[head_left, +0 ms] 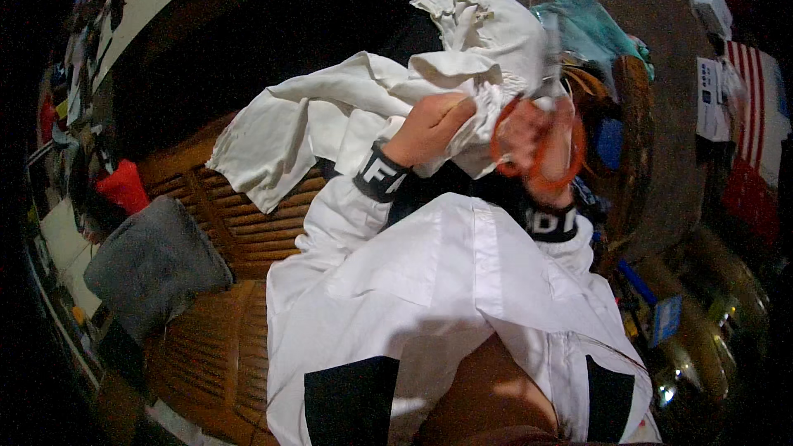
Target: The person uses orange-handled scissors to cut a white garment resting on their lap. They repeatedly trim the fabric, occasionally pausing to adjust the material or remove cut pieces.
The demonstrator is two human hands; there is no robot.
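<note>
A crumpled white cloth garment [347, 99] with gathered, ruffled parts spreads across my lap and out to the left. My left hand [429, 128] is closed on a bunched fold of it. Just right of that, my right hand [533, 144], smeared by motion, has its fingers in the orange handle loops of a pair of scissors [579, 153]. The blurred blades point away from me, along the right edge of the garment. Whether they touch the cloth, I cannot tell.
I sit at a slatted wooden bench [248, 206], with a grey cushion [161, 260] and a red item [122, 185] on the left. Beyond the scissors lies a pale green plastic bag [591, 21]. A curved wooden armrest [638, 128] stands at the right.
</note>
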